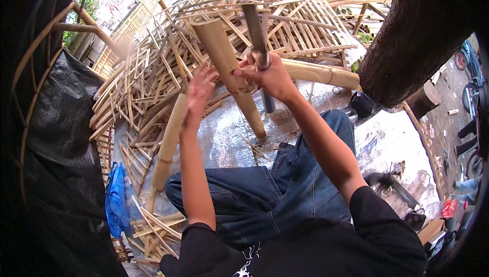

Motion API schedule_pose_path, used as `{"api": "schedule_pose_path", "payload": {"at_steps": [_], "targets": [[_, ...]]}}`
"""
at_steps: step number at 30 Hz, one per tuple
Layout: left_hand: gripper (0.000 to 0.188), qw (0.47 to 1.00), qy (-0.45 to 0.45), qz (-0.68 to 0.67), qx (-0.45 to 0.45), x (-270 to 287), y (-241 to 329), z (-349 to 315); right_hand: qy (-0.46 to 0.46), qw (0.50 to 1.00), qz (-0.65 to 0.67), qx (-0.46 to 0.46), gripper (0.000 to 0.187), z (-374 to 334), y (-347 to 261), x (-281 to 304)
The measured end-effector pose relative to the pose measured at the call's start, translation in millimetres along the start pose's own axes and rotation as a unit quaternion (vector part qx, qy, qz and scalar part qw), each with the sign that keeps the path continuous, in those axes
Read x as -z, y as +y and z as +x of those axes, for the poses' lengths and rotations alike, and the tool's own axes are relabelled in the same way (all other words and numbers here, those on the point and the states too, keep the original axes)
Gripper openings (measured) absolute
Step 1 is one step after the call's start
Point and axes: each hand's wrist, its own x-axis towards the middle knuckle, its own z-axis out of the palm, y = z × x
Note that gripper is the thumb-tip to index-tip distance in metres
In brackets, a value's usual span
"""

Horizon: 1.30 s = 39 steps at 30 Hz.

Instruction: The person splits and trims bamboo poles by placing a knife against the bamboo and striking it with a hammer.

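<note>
A thick bamboo length [224,55] stands slightly tilted in front of me, its lower end near the wet grey ground sheet [219,147]. My right hand [267,75] is closed around a long machete-like tool [253,27], whose dark flat part points up and whose grey end shows below the fist. The thumb and fingertips of that hand also touch the bamboo. To the left of the bamboo, my left hand [200,91] is raised with fingers apart, partly smeared by motion and holding nothing. Whether it brushes the bamboo I cannot tell.
A second bamboo piece [323,74] lies crosswise behind my right hand; another [169,144] leans by my left forearm. Heaped split-bamboo strips [153,73] fill the far side. A tree trunk [407,37] rises at right. A blue plastic bag [116,198] hangs at left.
</note>
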Motion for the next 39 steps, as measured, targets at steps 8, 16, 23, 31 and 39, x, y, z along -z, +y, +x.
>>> {"api": "schedule_pose_path", "payload": {"at_steps": [8, 16, 23, 31, 39], "targets": [[0.063, 0.979, 0.122, 0.088, -0.135, -22, 91, 28, -0.029, 0.998, -0.056, -0.019, 0.029, 3, -15, -2], [0.043, 0.977, 0.128, -0.085, -0.146, -64, 84, 31, 0.113, 0.983, -0.142, -0.033, 0.034, -38, -33, -14], [0.048, 0.982, 0.094, -0.094, -0.132, -68, 86, 45, 0.028, 0.98, 0.047, -0.192, 0.028, -98, -95, -21], [0.055, 0.977, 0.108, -0.077, -0.169, -59, 90, 50, -0.093, 0.939, 0.247, -0.221, 0.024, -78, -121, -26], [0.069, 0.986, 0.117, -0.079, -0.094, -47, 78, 43, -0.104, 0.974, 0.141, -0.145, 0.032, -91, -125, -51]]}}
